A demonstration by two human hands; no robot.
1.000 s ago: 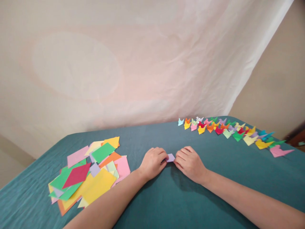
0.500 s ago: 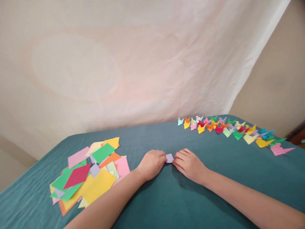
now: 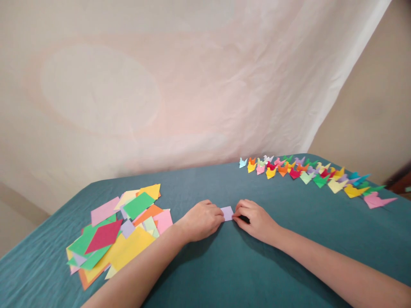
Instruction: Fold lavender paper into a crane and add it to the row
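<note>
A small lilac paper piece (image 3: 227,213) lies on the teal tablecloth (image 3: 224,273) between my two hands. My left hand (image 3: 202,220) rests knuckles up on its left side, fingers curled, fingertips pinching the paper's left edge. My right hand (image 3: 255,220) sits on its right side, fingers curled and pressed onto the paper's right edge. Both forearms reach in from the bottom of the view.
A loose heap of coloured paper sheets (image 3: 118,233) lies at the left of the table. A curved row of several small folded paper birds (image 3: 308,174) runs along the far right edge, ending in a larger pink one (image 3: 377,200). A pale cloth hangs behind.
Both hands have shifted slightly nearer and the lilac paper now shows a wider, flatter rectangle between the fingertips. The view has dipped a little.
</note>
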